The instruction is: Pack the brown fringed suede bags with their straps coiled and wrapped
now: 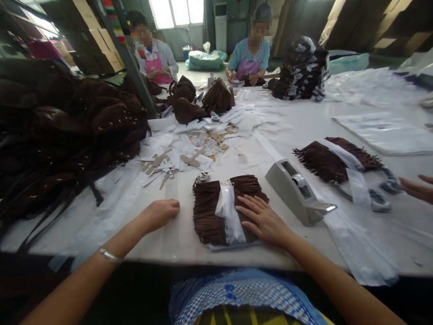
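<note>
Smoothing, I think: white wrap (pixel 225 200) across brown fringed bundle (pixel 207 210), just below frame centre. My right grip (pixel 263 220) lies on the bundle, fingers spread; left grip (pixel 161 214) curled, can't tell if holding anything. Next move likely calls for even pressure.

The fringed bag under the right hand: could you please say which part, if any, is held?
No part of the fringed bag appears gripped; the right hand lies open on its right side, the left hand is apart.
</note>
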Motion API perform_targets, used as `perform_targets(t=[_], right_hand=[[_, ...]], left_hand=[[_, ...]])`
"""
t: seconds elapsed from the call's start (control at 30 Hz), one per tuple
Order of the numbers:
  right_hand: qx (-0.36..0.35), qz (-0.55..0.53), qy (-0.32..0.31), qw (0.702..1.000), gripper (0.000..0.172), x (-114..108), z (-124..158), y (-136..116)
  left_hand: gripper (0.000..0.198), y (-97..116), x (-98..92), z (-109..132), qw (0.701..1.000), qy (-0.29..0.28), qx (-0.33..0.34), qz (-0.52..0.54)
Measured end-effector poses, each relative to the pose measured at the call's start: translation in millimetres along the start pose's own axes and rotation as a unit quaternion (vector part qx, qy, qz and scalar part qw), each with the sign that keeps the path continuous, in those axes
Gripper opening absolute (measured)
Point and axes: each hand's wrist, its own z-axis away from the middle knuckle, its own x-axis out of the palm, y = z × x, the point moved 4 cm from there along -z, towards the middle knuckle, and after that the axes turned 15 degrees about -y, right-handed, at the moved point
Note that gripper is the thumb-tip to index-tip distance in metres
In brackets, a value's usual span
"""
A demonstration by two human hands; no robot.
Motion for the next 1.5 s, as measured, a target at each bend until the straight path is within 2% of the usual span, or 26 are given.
perform_targets(t=[0.07,0.13,0.2,0.27,0.37,0.43,0.5,0.53,0.6,0.63,0.7,0.73,0.8,0.9,0.97,1.07,1.13,1.23,1.33,1.4,1.5], right_hand=[[0.002,-0.004,0.002,1.000,0.046,-0.5,-1.3,-0.5],[0.003,-0.005,0.001,1.000,0.047,-0.6,-2.0,-0.9],[0.004,-0.001,-0.006,1.000,0.050,0.4,0.3,-0.5],[0.009,0.005,-0.016,1.000,0.054,1.2,7.2,1.0],[0.023,0.005,-0.020,1.000,0.057,-3.9,21.9,3.2],[0.033,0.001,-0.004,0.999,0.051,-15.0,25.1,3.7],[0.035,-0.004,0.029,0.999,0.042,-31.4,15.1,4.1],[0.035,-0.007,0.045,0.998,0.039,-40.2,4.1,5.1],[0.032,-0.018,0.052,0.998,0.037,-55.0,-28.4,9.6],[0.036,-0.031,0.032,0.998,0.038,-59.6,-48.3,13.8],[0.052,-0.078,-0.070,0.993,0.042,-61.4,-89.1,25.4],[0.066,-0.106,-0.136,0.983,0.044,-59.8,-106.8,32.1],[0.082,-0.136,-0.230,0.960,0.046,-59.1,-133.6,44.6],[0.099,-0.167,-0.325,0.925,0.049,-59.8,-152.1,59.8],[0.112,-0.209,-0.393,0.889,0.058,-57.4,-152.5,65.5],[0.122,-0.287,-0.475,0.823,0.070,-51.0,-144.2,65.9],[0.125,-0.335,-0.497,0.791,0.073,-47.7,-137.2,63.2],[0.135,-0.390,-0.487,0.770,0.068,-48.2,-126.3,57.1],[0.148,-0.432,-0.453,0.766,0.058,-57.9,-116.2,52.6],[0.142,-0.459,-0.416,0.772,0.054,-72.1,-111.6,54.5],[0.098,-0.517,-0.326,0.786,0.050,-108.4,-101.2,66.8]], left_hand=[[0.031,10.6,-10.1,-3.8,0.999,0.034,-0.030,0.008],[0.032,35.3,-15.3,-18.1,0.997,0.075,-0.016,0.028],[0.046,62.3,-8.3,-32.4,0.994,0.089,0.040,0.040],[0.056,75.1,11.2,-36.1,0.994,0.078,0.073,0.022],[0.049,58.4,43.1,-17.3,0.996,0.089,0.027,-0.004],[0.042,43.4,49.6,2.7,0.990,0.140,-0.023,-0.008],[0.038,43.7,40.2,17.1,0.975,0.213,-0.059,0.012],[0.038,51.9,31.8,19.3,0.967,0.245,-0.063,0.026],[0.043,81.8,15.0,11.4,0.958,0.281,-0.035,0.042],[0.045,101.5,9.5,2.3,0.960,0.279,0.001,0.029],[0.050,136.7,8.5,-19.7,0.967,0.251,0.049,-0.014],[0.054,149.7,13.4,-30.1,0.971,0.228,0.062,-0.034],[0.058,164.0,28.8,-43.9,0.976,0.198,0.059,-0.063],[0.058,167.0,53.5,-43.5,0.976,0.195,0.031,-0.090],[0.056,166.0,63.1,-33.8,0.972,0.211,0.020,-0.104],[0.053,165.7,65.6,-19.0,0.965,0.237,0.007,-0.114],[0.051,166.0,63.8,-12.8,0.961,0.254,0.005,-0.114],[0.051,165.8,65.3,-8.1,0.953,0.276,0.017,-0.128],[0.054,162.5,73.9,-6.3,0.942,0.298,0.045,-0.150],[0.057,156.1,77.3,-5.4,0.931,0.335,0.048,-0.140],[0.062,143.6,69.8,-3.2,0.913,0.399,0.007,-0.089]])
